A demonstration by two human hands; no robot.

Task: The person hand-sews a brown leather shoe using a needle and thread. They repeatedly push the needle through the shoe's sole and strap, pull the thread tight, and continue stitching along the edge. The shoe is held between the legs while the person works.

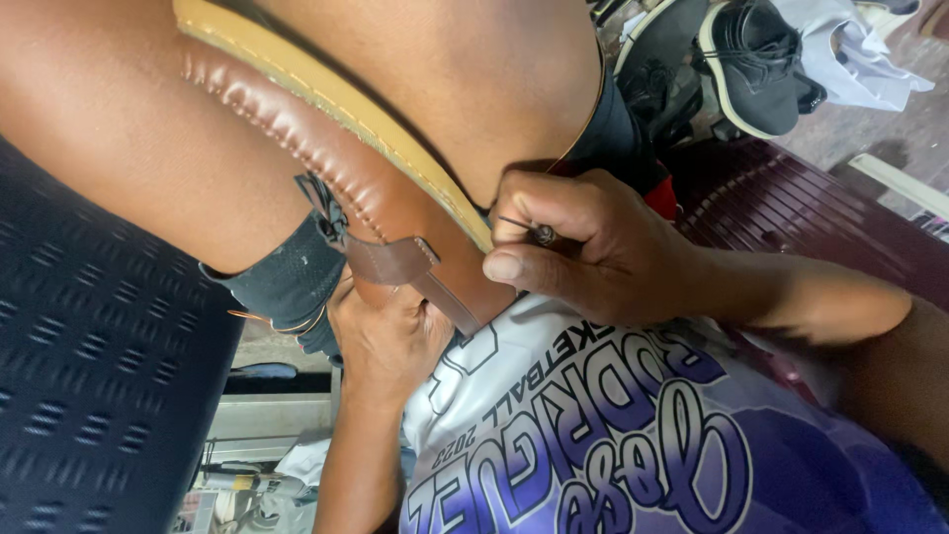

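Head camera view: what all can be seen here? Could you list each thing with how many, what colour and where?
Leather shoe: one, brown upper with tan sole edge, clamped between the knees, upper middle.
Strap: one, brown, hanging from the shoe at centre.
Awl-like metal tool: one, dark, thin, pinched in the right hand against the sole edge.
Dark shoes: at least two, black with pale soles, top right on the floor.
White cloth: one, top right corner.
Slatted seat: one, dark red, right of centre.
Dotted dark surface: one, navy, left side.
Small clutter: several bits, too blurred to tell, bottom left.
Jersey: one, white and purple, bottom centre.
Left hand: under the shoe, supporting it.
Right hand: gripping the tool.
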